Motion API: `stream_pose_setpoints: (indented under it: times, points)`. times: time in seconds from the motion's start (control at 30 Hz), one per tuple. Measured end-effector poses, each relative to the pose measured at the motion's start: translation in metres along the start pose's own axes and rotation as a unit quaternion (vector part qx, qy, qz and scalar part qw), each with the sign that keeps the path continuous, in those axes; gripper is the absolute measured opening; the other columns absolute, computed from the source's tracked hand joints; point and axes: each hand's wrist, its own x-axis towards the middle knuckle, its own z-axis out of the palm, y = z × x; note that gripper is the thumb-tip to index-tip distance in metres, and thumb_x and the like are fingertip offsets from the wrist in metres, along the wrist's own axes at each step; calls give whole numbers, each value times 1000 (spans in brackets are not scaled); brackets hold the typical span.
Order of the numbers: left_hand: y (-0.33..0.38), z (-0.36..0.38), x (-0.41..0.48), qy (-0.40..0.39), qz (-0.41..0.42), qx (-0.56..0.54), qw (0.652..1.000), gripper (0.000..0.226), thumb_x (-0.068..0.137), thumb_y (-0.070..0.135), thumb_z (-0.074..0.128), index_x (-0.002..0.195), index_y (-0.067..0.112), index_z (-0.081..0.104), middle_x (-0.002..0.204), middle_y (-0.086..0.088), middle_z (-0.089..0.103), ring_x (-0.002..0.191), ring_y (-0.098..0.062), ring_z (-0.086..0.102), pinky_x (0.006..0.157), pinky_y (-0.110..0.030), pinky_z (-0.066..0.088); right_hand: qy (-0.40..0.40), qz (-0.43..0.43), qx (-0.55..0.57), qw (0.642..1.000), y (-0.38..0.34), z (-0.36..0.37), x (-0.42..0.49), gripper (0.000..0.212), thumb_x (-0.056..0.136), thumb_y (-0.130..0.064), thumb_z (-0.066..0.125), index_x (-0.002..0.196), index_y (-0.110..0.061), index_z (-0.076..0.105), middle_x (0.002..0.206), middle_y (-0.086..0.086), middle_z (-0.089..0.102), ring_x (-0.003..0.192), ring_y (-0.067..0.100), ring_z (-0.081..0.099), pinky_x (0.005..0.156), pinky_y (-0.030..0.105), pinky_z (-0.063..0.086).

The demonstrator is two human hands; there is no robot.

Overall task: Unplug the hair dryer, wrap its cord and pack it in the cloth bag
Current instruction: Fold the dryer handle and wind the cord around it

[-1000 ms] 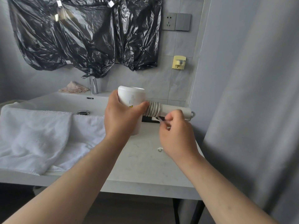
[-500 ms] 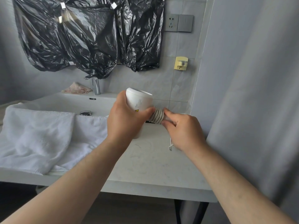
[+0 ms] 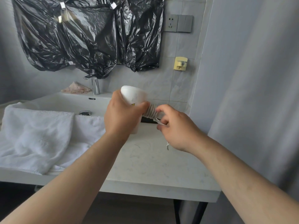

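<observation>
Head view: left hand (image 3: 120,117) grips the dryer (image 3: 134,97) by its barrel above the counter (image 3: 145,167), steadying it so the right hand (image 3: 176,128) can pinch the cord (image 3: 150,110) end and finish coils round the handle. No bag visible.

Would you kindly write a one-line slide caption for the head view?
Left hand grips a white hair dryer above the countertop; right hand pinches its coiled cord.

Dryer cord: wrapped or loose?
Mostly wrapped: cord coils ring the hair dryer handle; right hand pinches the short loose tail.
</observation>
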Motion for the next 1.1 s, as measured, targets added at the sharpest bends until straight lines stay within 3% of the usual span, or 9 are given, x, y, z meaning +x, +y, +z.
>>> stream_pose_setpoints:
  times: [0.07,0.27,0.37,0.47,0.57,0.73,0.87,1.0,1.1]
  points:
    - [0,3,0,-9,-15,-1,1000,58,67,53,76,108,22,50,84,16,53,88,-21,59,69,-33,44,7,-25,-43,999,-4,-1,1,36,94,-18,57,125,-31,47,94,-9,66,83,13,51,72,24,40]
    - [-8,-2,-1,-51,67,52,995,58,64,55,79,103,25,50,91,10,59,85,-21,57,67,-32,40,49,-42,-109,992,4,-20,3,11,88,-26,66,98,-28,64,91,-1,71,85,26,64,72,38,53]
    - [-8,-8,1,-73,101,69,990,62,61,56,82,106,27,52,89,11,59,85,-19,57,67,-32,40,70,-51,-108,990,9,-27,4,20,81,-39,74,86,-20,67,78,-7,62,80,21,58,68,33,48]
    - [-9,-13,4,-86,127,65,986,67,56,57,84,110,29,55,91,12,61,89,-19,59,74,-37,50,62,-5,-103,993,15,-30,4,27,74,-54,74,76,-27,71,74,-10,66,75,15,60,65,31,48]
    - [-9,-17,8,-105,141,36,984,74,48,61,81,111,32,58,95,14,65,91,-17,63,80,-44,55,53,39,-22,998,17,-31,6,25,66,-52,79,70,-28,73,70,-10,70,73,9,64,66,31,53]
    - [-12,-18,12,-130,125,-61,982,70,45,58,82,106,28,64,93,11,68,88,-14,65,80,-46,57,5,37,165,986,18,-30,10,9,75,-22,82,80,-19,76,75,-7,73,71,1,65,67,21,52]
    - [-11,-20,12,-156,104,-138,973,64,47,51,85,101,22,68,88,6,70,78,-11,65,69,-36,58,-70,75,380,919,22,-33,9,14,88,-3,65,84,-16,70,72,-9,72,65,4,65,62,18,53]
    - [-9,-22,10,-185,108,-159,964,55,50,45,87,96,20,69,81,7,68,70,-8,61,61,-27,53,-155,136,539,816,28,-36,8,16,76,-5,63,71,-15,74,67,2,70,55,10,65,52,23,56]
    - [-9,-23,8,-196,118,-166,959,56,51,44,87,97,19,69,83,0,70,72,-11,62,63,-31,55,-163,146,568,793,34,-28,6,19,72,-5,63,66,-17,76,68,3,72,59,14,68,57,25,58]
